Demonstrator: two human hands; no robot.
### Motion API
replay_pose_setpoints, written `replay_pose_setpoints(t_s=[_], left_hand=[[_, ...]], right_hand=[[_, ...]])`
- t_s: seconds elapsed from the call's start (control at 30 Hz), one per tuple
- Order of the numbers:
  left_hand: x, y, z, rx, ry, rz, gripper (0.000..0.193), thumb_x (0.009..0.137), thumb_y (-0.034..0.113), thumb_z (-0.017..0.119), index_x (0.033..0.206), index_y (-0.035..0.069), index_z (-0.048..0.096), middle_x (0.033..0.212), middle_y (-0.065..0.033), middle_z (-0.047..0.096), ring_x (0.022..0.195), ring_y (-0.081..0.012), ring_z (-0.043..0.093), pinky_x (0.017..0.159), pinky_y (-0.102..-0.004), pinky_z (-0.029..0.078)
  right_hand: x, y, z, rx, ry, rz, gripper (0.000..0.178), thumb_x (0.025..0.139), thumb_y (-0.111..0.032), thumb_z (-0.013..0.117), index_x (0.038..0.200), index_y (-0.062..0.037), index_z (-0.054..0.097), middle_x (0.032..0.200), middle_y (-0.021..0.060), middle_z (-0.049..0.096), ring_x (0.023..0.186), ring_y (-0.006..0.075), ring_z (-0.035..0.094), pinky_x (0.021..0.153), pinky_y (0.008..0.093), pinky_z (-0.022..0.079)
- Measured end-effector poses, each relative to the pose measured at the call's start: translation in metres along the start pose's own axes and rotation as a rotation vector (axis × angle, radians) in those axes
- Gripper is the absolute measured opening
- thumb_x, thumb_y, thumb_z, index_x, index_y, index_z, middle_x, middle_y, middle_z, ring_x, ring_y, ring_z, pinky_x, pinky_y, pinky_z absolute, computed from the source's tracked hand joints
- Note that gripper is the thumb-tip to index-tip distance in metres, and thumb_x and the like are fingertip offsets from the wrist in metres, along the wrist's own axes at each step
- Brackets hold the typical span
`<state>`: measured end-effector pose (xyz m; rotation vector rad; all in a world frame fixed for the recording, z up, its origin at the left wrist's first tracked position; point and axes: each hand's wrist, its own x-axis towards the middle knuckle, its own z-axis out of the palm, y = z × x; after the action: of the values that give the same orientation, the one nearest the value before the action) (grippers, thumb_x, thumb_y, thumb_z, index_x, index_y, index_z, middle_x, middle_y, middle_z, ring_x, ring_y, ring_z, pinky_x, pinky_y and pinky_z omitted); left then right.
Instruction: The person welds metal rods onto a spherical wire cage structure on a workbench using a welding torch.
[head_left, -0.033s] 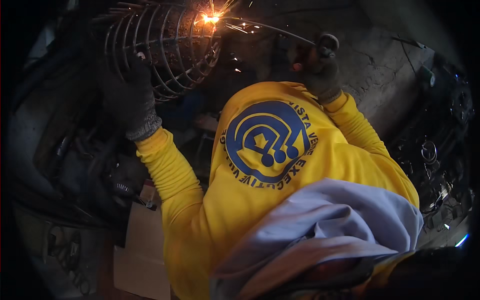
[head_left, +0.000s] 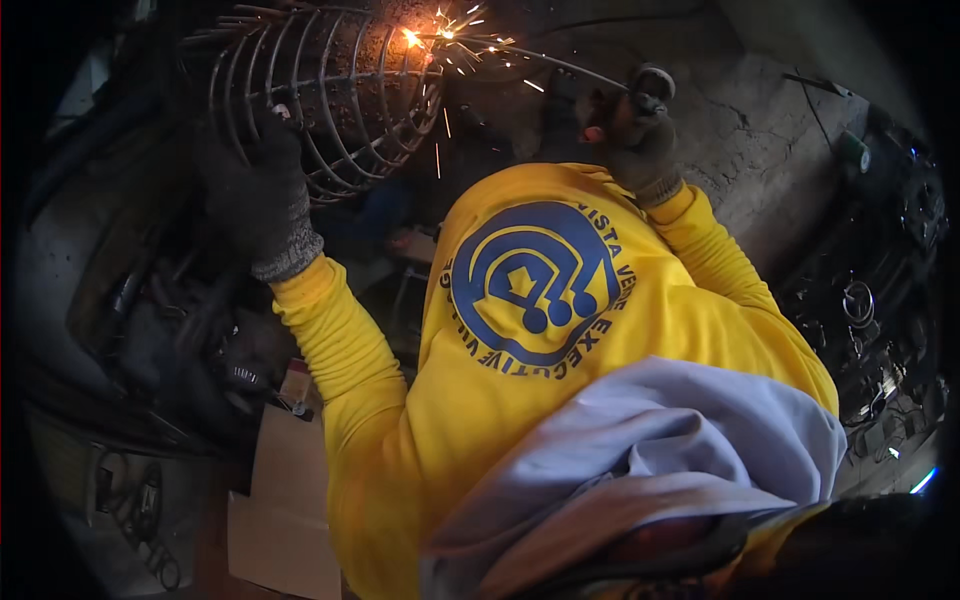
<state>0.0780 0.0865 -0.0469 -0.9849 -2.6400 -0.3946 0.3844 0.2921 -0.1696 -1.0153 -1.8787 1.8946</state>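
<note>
At the upper left lies a rounded cage of bent metal rods, with a rusty surface behind its bars. My left hand, in a dark grey knit glove, is closed on the cage's near left side; its fingers are partly lost in shadow. My gloved right hand grips a welding electrode holder. From the holder a thin welding rod reaches left to the cage's upper right. An orange glow and flying sparks show at its tip.
A cracked grey surface spreads to the right of the holder. Shiny metal pieces crowd the far right. Brown cardboard lies at lower left, near a dark cable or tool. Shadow covers much of the left.
The sparks have spread and now fly farther downward and to the right. The bright spot at the rod's tip is smaller. Both hands and the cage stay in place.
</note>
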Motion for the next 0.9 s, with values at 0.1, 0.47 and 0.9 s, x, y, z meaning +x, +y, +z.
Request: replay_pose_setpoints(t_s=[0.1, 0.47, 0.9], left_hand=[[0.0, 0.004, -0.003, -0.032, -0.006, -0.041, 0.056, 0.08, 0.036, 0.076, 0.12, 0.002, 0.057, 0.11, -0.0204, 0.067, 0.099, -0.0381, 0.066, 0.083, -0.0416, 0.053], [0.001, 0.009, -0.006, -0.12, -0.042, -0.112, 0.065, 0.084, 0.049, 0.069, 0.123, -0.001, 0.054, 0.114, -0.0254, 0.063, 0.104, -0.0429, 0.062, 0.086, -0.0457, 0.049], [0.001, 0.005, -0.004, -0.053, -0.042, -0.092, 0.059, 0.082, 0.036, 0.074, 0.124, 0.0, 0.053, 0.111, -0.0236, 0.065, 0.102, -0.0407, 0.065, 0.085, -0.0427, 0.053]], right_hand=[[-0.002, 0.001, -0.001, -0.097, -0.013, -0.012, 0.036, 0.074, -0.013, 0.081, 0.105, -0.0031, 0.066, 0.095, 0.0103, 0.072, 0.087, 0.0167, 0.069, 0.077, 0.0315, 0.054], [0.0, -0.002, -0.001, -0.079, -0.033, -0.173, 0.037, 0.075, -0.011, 0.079, 0.107, -0.0024, 0.064, 0.097, 0.0106, 0.071, 0.087, 0.0188, 0.069, 0.078, 0.0323, 0.055], [0.0, -0.009, 0.0, -0.144, -0.054, -0.212, 0.031, 0.079, -0.003, 0.074, 0.108, -0.0007, 0.062, 0.092, 0.0068, 0.068, 0.079, 0.0154, 0.066, 0.076, 0.0313, 0.055]])
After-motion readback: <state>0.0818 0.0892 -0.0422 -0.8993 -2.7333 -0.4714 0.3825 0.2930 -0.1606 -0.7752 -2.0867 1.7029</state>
